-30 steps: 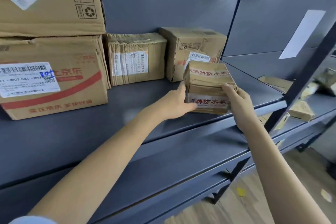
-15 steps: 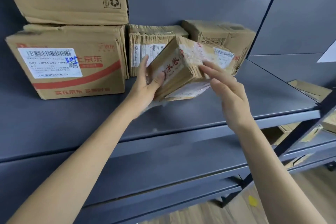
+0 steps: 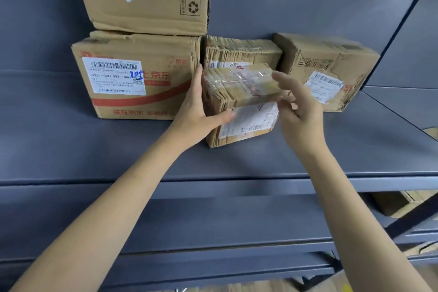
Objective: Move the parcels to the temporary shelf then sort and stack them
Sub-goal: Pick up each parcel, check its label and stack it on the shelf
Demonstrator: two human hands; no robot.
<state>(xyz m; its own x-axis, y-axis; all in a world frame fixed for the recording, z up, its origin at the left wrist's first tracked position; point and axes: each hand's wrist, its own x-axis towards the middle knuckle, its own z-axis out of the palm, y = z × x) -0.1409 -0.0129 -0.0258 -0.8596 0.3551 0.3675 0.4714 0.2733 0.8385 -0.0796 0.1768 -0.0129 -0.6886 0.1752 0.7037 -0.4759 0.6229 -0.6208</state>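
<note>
The small parcel point(image 3: 239, 102), tilted in mid-air half a second ago, now rests mid-shelf point(image 3: 237, 166) against the back row, left hand point(image 3: 196, 111) pressing its side, right hand point(image 3: 301, 111) spread, released.

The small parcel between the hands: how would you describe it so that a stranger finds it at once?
On the grey shelf, start from the big box with the red stripe. Just right of it, in front of two other small boxes, stands the small parcel. Only this one is wrapped in clear tape, with its white label facing forward and the left hand touching it.
</note>
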